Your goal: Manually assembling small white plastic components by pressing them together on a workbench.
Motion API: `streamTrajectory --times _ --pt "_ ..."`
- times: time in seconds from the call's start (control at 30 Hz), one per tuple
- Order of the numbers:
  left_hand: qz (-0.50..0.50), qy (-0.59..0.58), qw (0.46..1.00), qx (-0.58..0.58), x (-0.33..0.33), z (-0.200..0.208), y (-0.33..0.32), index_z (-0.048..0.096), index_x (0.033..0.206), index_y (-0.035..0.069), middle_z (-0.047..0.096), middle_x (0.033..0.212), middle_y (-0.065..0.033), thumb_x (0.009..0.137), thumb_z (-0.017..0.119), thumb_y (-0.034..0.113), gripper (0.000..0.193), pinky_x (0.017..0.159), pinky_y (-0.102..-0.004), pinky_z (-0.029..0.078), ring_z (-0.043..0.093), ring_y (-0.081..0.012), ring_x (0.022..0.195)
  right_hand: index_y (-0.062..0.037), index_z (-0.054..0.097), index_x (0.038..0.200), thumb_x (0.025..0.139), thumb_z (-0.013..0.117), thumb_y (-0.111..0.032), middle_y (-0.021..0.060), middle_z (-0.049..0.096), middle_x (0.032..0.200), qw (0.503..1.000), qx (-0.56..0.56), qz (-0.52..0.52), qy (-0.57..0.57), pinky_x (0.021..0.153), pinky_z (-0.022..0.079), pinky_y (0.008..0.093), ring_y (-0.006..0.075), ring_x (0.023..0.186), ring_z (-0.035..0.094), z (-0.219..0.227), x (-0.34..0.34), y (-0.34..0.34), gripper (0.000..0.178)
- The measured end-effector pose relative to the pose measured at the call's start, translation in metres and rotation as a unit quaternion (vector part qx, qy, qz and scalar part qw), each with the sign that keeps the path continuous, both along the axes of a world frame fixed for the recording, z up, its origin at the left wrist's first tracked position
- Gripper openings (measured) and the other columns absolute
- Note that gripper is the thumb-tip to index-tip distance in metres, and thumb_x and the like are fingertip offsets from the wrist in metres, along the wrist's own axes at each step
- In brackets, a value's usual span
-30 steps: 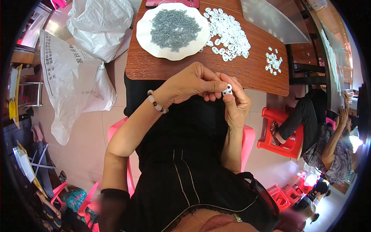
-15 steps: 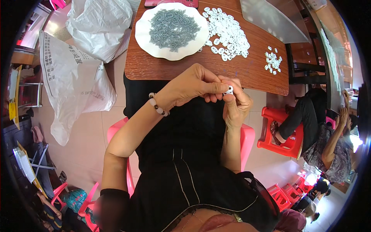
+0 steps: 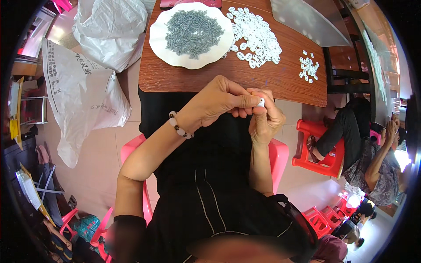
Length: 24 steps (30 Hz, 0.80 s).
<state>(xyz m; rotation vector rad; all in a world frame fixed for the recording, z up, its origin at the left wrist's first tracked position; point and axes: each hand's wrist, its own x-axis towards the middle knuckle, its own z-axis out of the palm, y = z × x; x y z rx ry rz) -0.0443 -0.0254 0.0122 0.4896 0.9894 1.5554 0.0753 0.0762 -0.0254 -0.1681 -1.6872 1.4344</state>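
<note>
The left hand (image 3: 221, 101) and right hand (image 3: 268, 115) come together in front of the scalloped white plate (image 3: 157, 43), to its right and on the person's side of it, both pinching one small white piece (image 3: 262, 102). The left thumb and forefinger close on the piece's left side, while the right thumb lies below it and the right fingers curl behind. Both hands touch it, so neither is nearer; its long axis cannot be told, since fingertips cover most of it. A second ago its dark spots showed plainly; now less of its face is visible, with only a small dark mark on top. Grey tube-shaped bits (image 3: 194, 34) fill the plate's middle, a large pile of white pieces (image 3: 262, 39) lies just right of the plate, and a smaller cluster (image 3: 308, 69) sits farther right of it; these appear undisturbed since then.
</note>
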Motion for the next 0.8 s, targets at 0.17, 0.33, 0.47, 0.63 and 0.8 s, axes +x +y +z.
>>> streamTrajectory --times 0.17,0.33,0.47,0.63,0.8 --pt "0.015 0.006 1.000 -0.012 0.001 -0.001 0.000 0.072 0.083 0.001 0.065 0.065 -0.0028 0.082 0.073 0.020 0.019 0.051 -0.0173 0.043 0.058 -0.0064 0.058 0.0070 0.067 0.098 0.087 0.067 -0.027 0.0146 0.068 0.093 1.000 -0.003 -0.027 -0.013 0.071 0.047 0.0266 0.0170 0.081 0.058 -0.002 -0.005 -0.006 0.036" --pt "0.017 0.014 0.999 -0.032 -0.003 -0.006 0.001 0.071 0.082 0.002 0.064 0.068 -0.0020 0.087 0.069 0.025 0.024 0.054 -0.0180 0.045 0.056 -0.0065 0.058 0.0073 0.066 0.098 0.088 0.066 -0.026 0.0145 0.067 0.094 0.999 -0.032 -0.022 -0.011 0.071 0.047 0.0264 0.0164 0.081 0.058 -0.009 -0.010 -0.002 0.035" --pt "0.020 -0.034 0.999 -0.010 -0.009 -0.018 0.002 0.070 0.084 0.002 0.065 0.073 -0.0026 0.089 0.065 0.028 0.027 0.058 -0.0191 0.046 0.056 -0.0066 0.062 0.0067 0.064 0.107 0.089 0.064 -0.029 0.0137 0.065 0.103 0.996 -0.083 0.029 -0.007 0.075 0.047 0.0258 0.0149 0.085 0.057 -0.016 -0.016 0.003 0.040" --pt "0.021 -0.024 0.999 -0.011 -0.014 -0.020 0.001 0.070 0.089 0.001 0.066 0.077 -0.0028 0.090 0.064 0.027 0.026 0.062 -0.0193 0.047 0.057 -0.0065 0.066 0.0052 0.061 0.115 0.089 0.063 -0.033 0.0130 0.063 0.111 0.989 -0.117 0.087 -0.015 0.079 0.046 0.0255 0.0132 0.089 0.057 -0.012 -0.015 0.007 0.046" --pt "0.025 0.011 1.000 0.001 -0.013 -0.020 0.001 0.070 0.087 0.001 0.065 0.076 -0.0025 0.090 0.064 0.025 0.024 0.060 -0.0191 0.046 0.056 -0.0060 0.065 0.0059 0.060 0.118 0.089 0.063 -0.035 0.0131 0.062 0.112 0.991 -0.095 0.092 -0.022 0.082 0.046 0.0253 0.0131 0.092 0.056 -0.012 -0.015 0.008 0.050"
